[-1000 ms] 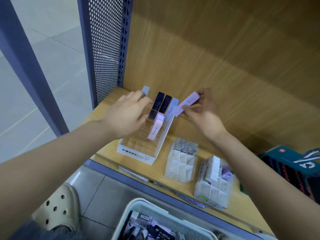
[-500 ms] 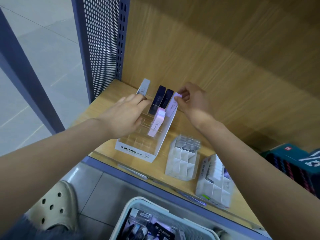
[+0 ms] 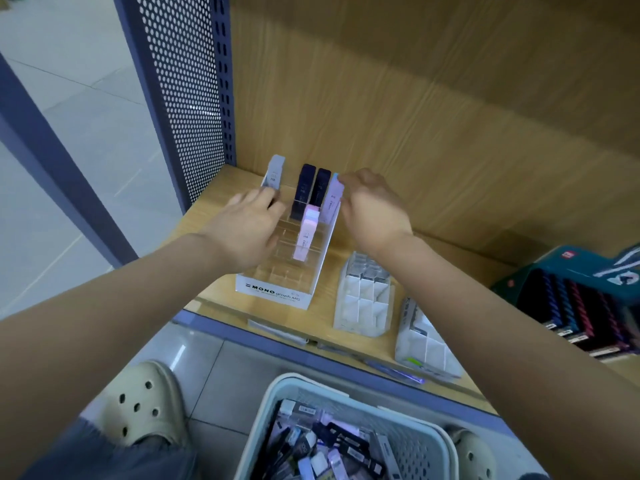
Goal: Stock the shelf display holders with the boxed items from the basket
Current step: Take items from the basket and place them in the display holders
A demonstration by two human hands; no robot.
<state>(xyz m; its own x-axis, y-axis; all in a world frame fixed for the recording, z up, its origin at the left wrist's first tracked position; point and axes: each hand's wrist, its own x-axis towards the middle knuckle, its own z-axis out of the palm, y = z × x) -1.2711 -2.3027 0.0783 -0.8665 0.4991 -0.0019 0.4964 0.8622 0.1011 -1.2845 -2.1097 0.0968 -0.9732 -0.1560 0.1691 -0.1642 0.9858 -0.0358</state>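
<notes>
Head view, stocking in progress. Your left hand (image 3: 249,233) lies with straight, relaxed fingers on the left side of the clear holder (image 3: 277,292), steadying it on the shelf (image 3: 214,216) and gripping nothing. Your right hand (image 3: 370,209) is at the holder's far right corner, fingertips (image 3: 343,183) at the top of a lilac box (image 3: 330,199) that stands in the far right slot. The back of the hand hides the contact, so you cannot tell whether it pinches the box or only presses on it.

The far row also holds a grey box (image 3: 275,171) at the left and two dark boxes (image 3: 304,188) just left of the lilac one. A pink box (image 3: 306,233) stands one row nearer. The other slots look unfilled.

The step in hand appears to be seating the lilac box. The next move probably calls for you to let go once it sits level with its neighbours, then reach near to the basket (image 3: 429,445), where many boxes remain. Two white holders (image 3: 362,299) stand to the right.
</notes>
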